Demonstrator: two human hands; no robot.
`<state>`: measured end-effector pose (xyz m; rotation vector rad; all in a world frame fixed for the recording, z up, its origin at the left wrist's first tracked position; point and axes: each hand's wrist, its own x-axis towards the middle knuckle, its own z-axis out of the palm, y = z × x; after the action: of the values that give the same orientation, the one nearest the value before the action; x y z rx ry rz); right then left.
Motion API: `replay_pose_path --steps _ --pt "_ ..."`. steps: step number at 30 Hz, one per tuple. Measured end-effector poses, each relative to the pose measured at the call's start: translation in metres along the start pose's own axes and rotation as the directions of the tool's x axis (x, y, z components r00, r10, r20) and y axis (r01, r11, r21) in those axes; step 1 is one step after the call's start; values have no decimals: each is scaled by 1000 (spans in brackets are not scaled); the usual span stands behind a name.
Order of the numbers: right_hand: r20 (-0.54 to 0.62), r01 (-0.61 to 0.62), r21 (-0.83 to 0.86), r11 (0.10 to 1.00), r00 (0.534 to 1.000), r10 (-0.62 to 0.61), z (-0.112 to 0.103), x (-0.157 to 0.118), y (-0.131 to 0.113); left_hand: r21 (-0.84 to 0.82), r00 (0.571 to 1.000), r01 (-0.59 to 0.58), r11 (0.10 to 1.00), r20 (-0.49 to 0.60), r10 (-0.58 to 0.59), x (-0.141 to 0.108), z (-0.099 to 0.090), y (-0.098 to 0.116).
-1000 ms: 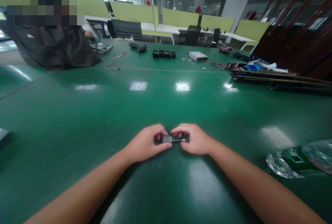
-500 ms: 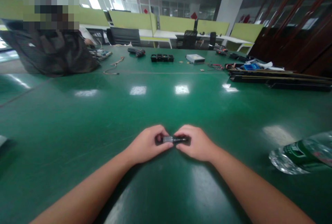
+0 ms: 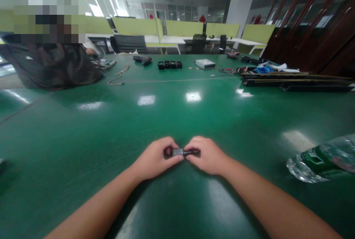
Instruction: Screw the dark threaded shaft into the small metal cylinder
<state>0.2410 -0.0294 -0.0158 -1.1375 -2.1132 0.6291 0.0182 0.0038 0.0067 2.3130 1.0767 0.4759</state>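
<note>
A small dark cylindrical object (image 3: 178,152) with a grey middle section lies level between my two hands, just over the green table (image 3: 172,117). My left hand (image 3: 158,157) has its thumb and fingers closed round the left end. At the right end, the thumb and fingers of my right hand (image 3: 206,154) pinch the thin dark part. The fingertips of both hands nearly meet near the middle. What exactly the object is, I cannot make out.
A plastic bottle with a green label (image 3: 318,163) lies at the right. Across the back are a dark bag (image 3: 55,65), a power tool (image 3: 142,60), black modules (image 3: 170,64), a white box (image 3: 205,64) and long dark strips (image 3: 277,80). A person is behind the bag.
The view has shifted slightly. Both hands still hold the object, and the thin dark part now shows more clearly beside the grey section.
</note>
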Motion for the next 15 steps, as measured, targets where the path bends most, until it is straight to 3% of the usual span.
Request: replay_pose_path --steps 15 --pt "-4 1 4 1000 1000 -1 1 1 3 15 999 25 1000 28 -25 1 -2 3"
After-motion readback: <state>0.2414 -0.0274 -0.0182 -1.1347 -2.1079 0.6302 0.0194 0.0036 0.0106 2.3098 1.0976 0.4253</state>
